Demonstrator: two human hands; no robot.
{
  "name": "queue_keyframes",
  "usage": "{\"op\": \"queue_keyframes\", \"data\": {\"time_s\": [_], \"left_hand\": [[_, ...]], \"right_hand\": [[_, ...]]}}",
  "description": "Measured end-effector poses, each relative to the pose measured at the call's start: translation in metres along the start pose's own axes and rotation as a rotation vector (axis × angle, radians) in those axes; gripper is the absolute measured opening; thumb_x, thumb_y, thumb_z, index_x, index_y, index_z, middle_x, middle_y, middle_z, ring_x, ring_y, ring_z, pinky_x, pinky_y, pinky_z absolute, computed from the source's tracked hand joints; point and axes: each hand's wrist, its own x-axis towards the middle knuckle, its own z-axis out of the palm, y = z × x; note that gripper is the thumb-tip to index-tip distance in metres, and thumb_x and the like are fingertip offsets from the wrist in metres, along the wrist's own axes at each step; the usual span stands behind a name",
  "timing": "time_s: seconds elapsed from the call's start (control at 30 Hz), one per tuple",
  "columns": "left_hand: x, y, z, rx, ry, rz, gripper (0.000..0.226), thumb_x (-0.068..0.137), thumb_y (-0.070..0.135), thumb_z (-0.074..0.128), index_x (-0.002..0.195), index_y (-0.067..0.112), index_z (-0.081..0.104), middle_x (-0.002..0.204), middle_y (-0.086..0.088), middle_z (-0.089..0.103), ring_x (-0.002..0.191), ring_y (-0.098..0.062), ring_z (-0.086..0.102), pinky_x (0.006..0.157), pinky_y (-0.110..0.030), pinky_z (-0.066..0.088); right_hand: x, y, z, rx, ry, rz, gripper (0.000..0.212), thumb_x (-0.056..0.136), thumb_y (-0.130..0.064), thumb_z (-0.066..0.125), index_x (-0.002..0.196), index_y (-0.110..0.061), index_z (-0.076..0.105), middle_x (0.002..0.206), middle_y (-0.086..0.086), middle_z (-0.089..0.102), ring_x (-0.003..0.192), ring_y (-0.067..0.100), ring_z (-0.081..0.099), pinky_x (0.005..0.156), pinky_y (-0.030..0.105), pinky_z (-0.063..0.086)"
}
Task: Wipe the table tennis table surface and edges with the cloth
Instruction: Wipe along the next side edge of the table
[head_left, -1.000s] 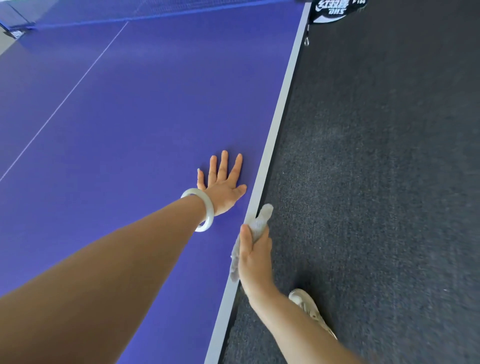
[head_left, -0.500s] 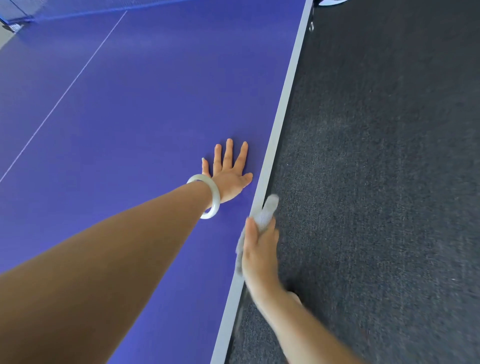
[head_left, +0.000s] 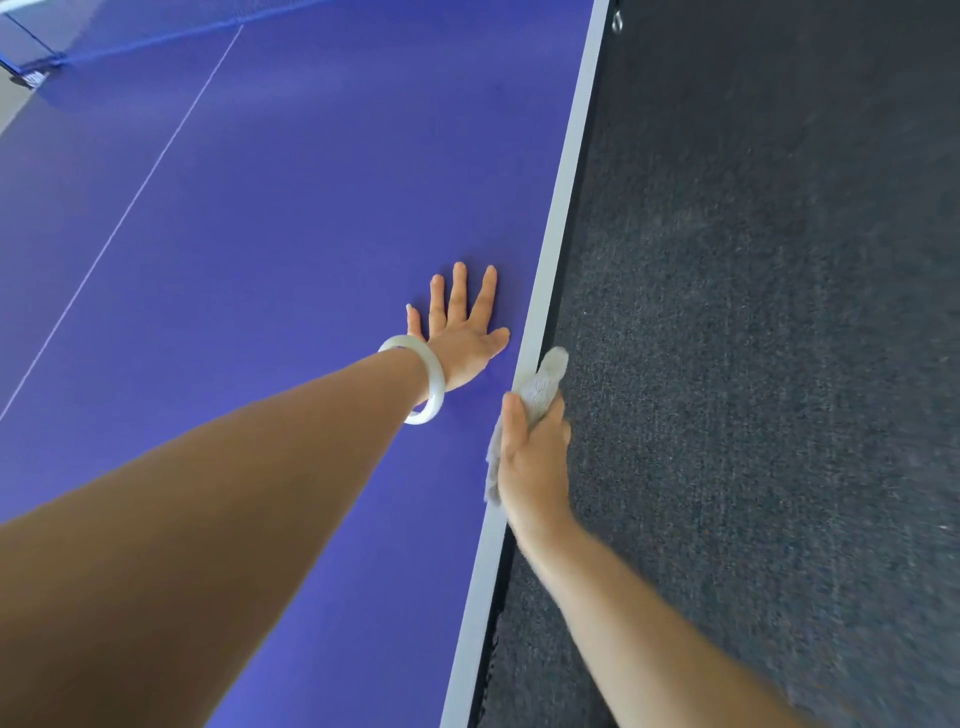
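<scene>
The purple table tennis table fills the left of the view, with a pale grey edge strip running up its right side. My left hand lies flat on the surface beside that edge, fingers spread, a white bangle on the wrist. My right hand grips a light grey cloth and presses it against the table's side edge, just below and right of the left hand. Part of the cloth is hidden under the palm.
Dark grey carpet covers the floor to the right of the table. The blue net crosses the top left. A thin white centre line runs diagonally over the surface.
My right hand has slid the cloth forward along the side edge, towards the net. My left hand has shifted forward along the surface with it, still flat.
</scene>
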Motion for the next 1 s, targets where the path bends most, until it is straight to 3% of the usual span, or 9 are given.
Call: {"op": "queue_keyframes", "data": {"time_s": [0.13,0.27,0.37,0.5,0.6,0.7,0.8,0.93,1.0], "left_hand": [[-0.001,0.002,-0.003,-0.031,-0.005,0.003,0.063,0.105,0.043,0.024,0.152,0.041,-0.018,0.161,0.006,-0.027,0.148,-0.022,-0.027,0.118,-0.052,-0.013],[-0.004,0.003,-0.002,-0.041,0.025,0.021,0.063,0.105,0.042,0.025,0.153,0.040,-0.015,0.162,0.005,-0.024,0.148,-0.022,-0.025,0.118,-0.052,-0.012],[-0.011,0.002,0.000,-0.017,0.123,0.044,0.060,0.105,0.042,0.025,0.156,0.037,-0.007,0.165,0.003,-0.015,0.151,-0.024,-0.017,0.120,-0.052,-0.008],[-0.040,-0.005,0.012,0.076,0.188,0.108,0.057,0.107,0.042,0.023,0.157,0.033,0.000,0.166,0.004,-0.007,0.152,-0.023,-0.008,0.122,-0.049,0.002],[-0.094,-0.017,0.034,0.076,0.152,0.179,0.058,0.106,0.039,0.025,0.157,0.034,-0.004,0.165,0.007,-0.012,0.152,-0.021,-0.012,0.122,-0.045,0.000],[-0.156,-0.038,0.062,0.064,0.129,0.239,0.060,0.106,0.041,0.022,0.149,0.041,-0.020,0.156,0.018,-0.030,0.147,-0.013,-0.027,0.121,-0.040,-0.009],[-0.188,-0.048,0.083,0.083,0.100,0.231,0.058,0.105,0.041,0.013,0.138,0.043,-0.035,0.145,0.023,-0.045,0.136,-0.006,-0.044,0.118,-0.036,-0.020],[-0.187,-0.046,0.086,0.096,0.098,0.212,0.057,0.106,0.040,0.011,0.136,0.043,-0.038,0.145,0.020,-0.045,0.134,-0.008,-0.046,0.117,-0.037,-0.023],[-0.186,-0.045,0.085,0.089,0.089,0.215,0.057,0.106,0.040,0.013,0.136,0.045,-0.036,0.147,0.020,-0.043,0.134,-0.008,-0.046,0.115,-0.036,-0.024]], "right_hand": [[-0.084,0.043,0.002,-0.051,0.005,0.031,0.064,0.093,-0.060,0.040,0.141,-0.017,0.039,0.109,0.003,0.047,0.069,0.016,0.064,0.055,0.039,0.056],[-0.078,0.047,0.005,-0.114,0.048,-0.024,0.053,0.102,-0.043,0.041,0.151,-0.024,0.032,0.117,-0.001,0.042,0.084,0.017,0.065,0.068,0.039,0.059],[-0.077,0.051,0.005,-0.155,0.055,-0.071,0.051,0.103,-0.042,0.039,0.150,-0.025,0.031,0.117,-0.003,0.041,0.086,0.002,0.060,0.060,0.011,0.051],[-0.074,0.052,0.003,-0.163,0.033,-0.093,0.053,0.104,-0.045,0.038,0.153,-0.030,0.026,0.120,-0.004,0.040,0.086,0.000,0.056,0.056,0.005,0.045],[-0.075,0.051,0.001,-0.164,0.045,-0.091,0.055,0.103,-0.046,0.038,0.154,-0.029,0.024,0.124,-0.001,0.040,0.090,0.008,0.059,0.055,0.013,0.048],[-0.077,0.047,0.002,-0.161,0.042,-0.073,0.056,0.102,-0.049,0.038,0.153,-0.028,0.025,0.130,0.005,0.040,0.098,0.027,0.063,0.074,0.046,0.058],[-0.076,0.046,0.002,-0.172,0.067,-0.074,0.055,0.103,-0.047,0.039,0.153,-0.027,0.027,0.132,0.006,0.040,0.101,0.025,0.062,0.077,0.040,0.058],[-0.073,0.042,-0.002,-0.111,0.059,-0.085,0.052,0.103,-0.043,0.043,0.151,-0.025,0.030,0.123,0.003,0.040,0.080,0.011,0.062,0.044,0.014,0.046],[-0.075,0.045,-0.004,-0.050,0.052,-0.070,0.048,0.103,-0.041,0.045,0.147,-0.023,0.035,0.119,0.006,0.043,0.068,0.005,0.063,0.045,0.016,0.046]]}}
